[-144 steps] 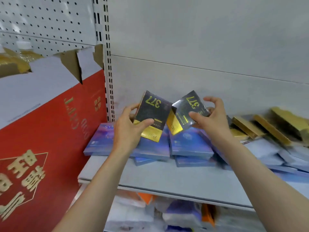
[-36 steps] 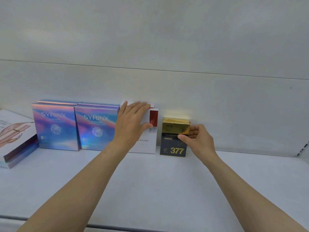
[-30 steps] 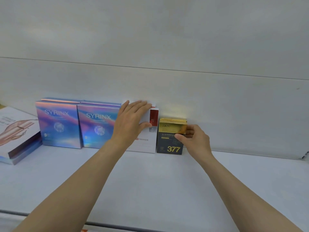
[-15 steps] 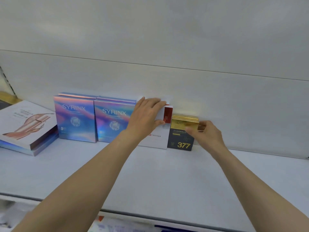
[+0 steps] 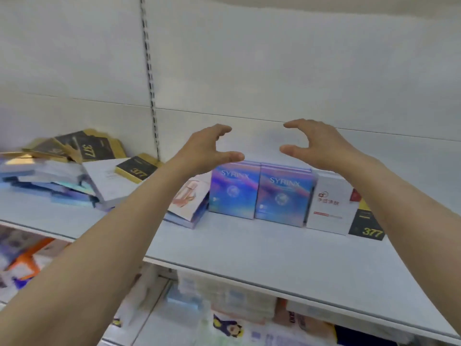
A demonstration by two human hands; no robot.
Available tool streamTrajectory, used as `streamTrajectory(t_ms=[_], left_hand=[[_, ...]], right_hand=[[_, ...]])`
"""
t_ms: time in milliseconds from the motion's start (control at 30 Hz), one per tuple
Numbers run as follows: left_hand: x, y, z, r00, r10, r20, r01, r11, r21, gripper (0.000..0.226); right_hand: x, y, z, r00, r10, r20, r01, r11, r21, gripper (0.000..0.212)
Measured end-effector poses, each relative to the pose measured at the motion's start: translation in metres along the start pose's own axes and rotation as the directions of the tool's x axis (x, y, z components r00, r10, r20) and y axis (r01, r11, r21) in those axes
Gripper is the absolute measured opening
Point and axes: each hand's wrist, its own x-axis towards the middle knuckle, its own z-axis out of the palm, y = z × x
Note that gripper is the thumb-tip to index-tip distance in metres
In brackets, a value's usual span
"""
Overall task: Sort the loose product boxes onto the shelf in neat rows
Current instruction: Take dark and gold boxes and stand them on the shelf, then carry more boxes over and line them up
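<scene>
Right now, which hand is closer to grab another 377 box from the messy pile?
Probably the left hand: it is empty and nearer the messy pile, where a loose 377 box lies. The right hand is farther away.

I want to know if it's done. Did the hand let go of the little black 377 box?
Yes. The right hand has left the upright 377 box and now hovers empty above the SYRINX boxes, leftward along the row; the box stands beside the white box.
</scene>
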Motion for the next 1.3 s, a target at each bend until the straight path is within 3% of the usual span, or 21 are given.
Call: streamTrajectory(t_ms=[333, 733, 1033, 1300], left_hand=[[-0.131, -0.151, -0.172, 0.990, -0.079, -0.117, 0.118, 0.918, 0.378, 0.078], [-0.179, -0.330, -0.278, 0.950, -0.202, -0.238, 0.285, 0.871, 0.400, 0.066], [-0.123, -0.498, -0.392, 0.933, -0.273, -0.235, 0.352, 0.829, 0.435, 0.070], [-0.117, -0.671, -0.420, 0.922, -0.351, -0.166, 0.388, 0.841, 0.378, 0.066]], right_hand=[[0.024, -0.250, 0.082, 0.939, -0.344, -0.003, 0.344, 0.937, 0.056, 0.062], [0.129, -0.450, 0.189, 0.849, -0.529, -0.001, 0.524, 0.840, 0.141, 0.061], [0.283, -0.600, 0.258, 0.846, -0.532, -0.011, 0.520, 0.822, 0.231, 0.057], [0.349, -0.693, 0.351, 0.853, -0.489, 0.180, 0.428, 0.855, 0.294, 0.053]])
